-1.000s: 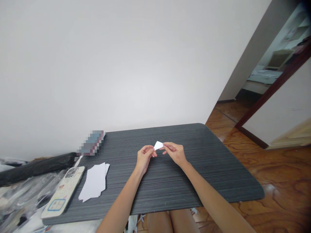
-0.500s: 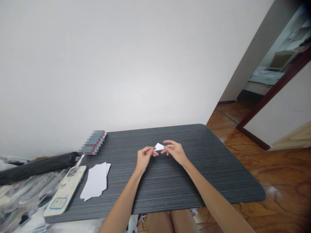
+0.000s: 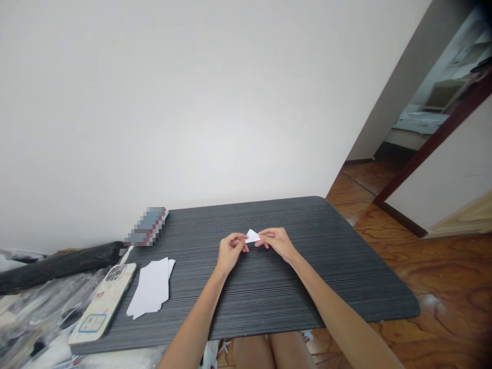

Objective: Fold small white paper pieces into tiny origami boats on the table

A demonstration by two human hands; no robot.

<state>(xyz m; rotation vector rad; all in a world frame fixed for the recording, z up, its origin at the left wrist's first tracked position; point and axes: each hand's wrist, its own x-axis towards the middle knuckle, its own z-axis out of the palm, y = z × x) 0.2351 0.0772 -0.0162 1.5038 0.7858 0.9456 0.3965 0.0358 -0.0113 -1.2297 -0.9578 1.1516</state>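
A small folded white paper piece (image 3: 252, 236) is held just above the dark striped table (image 3: 330, 266), near its middle. My left hand (image 3: 230, 250) pinches the paper's left end with curled fingers. My right hand (image 3: 277, 242) pinches its right end, fingers pressed together. Both forearms reach in from the bottom of the view. How the paper is folded is too small to make out.
A stack of white paper sheets (image 3: 150, 287) lies on the table's left part, with a phone (image 3: 102, 302) in a pale case beside it. A blurred-out box (image 3: 147, 226) sits at the back left. Clutter and a black bag (image 3: 57, 264) lie left; wooden floor (image 3: 442, 287) lies right.
The paper piece sits slightly lower and flatter than before. My right fingers, briefly spread half a second ago, have closed on its edge again. Both hands stay in place.
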